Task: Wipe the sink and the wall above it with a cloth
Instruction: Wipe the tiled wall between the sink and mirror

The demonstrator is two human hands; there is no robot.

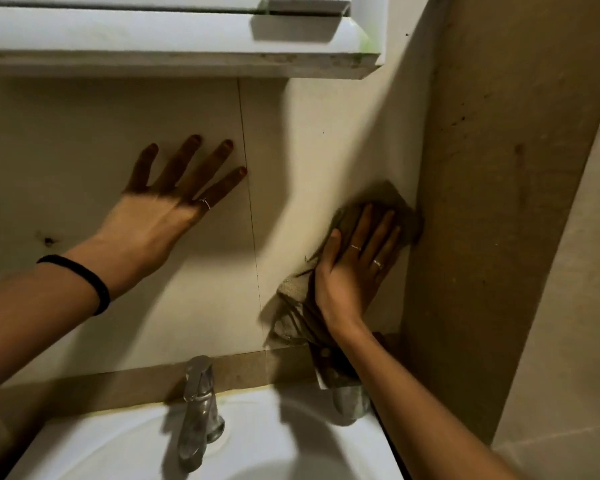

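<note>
A white sink (pixel 125 441) fills the bottom of the head view, with a metal tap (pixel 198 410) at its back edge. Above it rises the pale tiled wall (pixel 84 133). My right hand (pixel 354 268) lies flat on a grey-brown cloth (pixel 388 202) and presses it against the wall, close to the corner on the right. Part of the cloth hangs down below my wrist. My left hand (pixel 174 209) rests flat on the wall to the left, fingers spread, holding nothing.
A white cabinet or shelf (pixel 187 36) juts out from the wall overhead. A brown vertical column (pixel 499 202) forms the corner just right of the cloth. A small metal cup-like object (pixel 349 400) stands on the sink's back right rim under my forearm.
</note>
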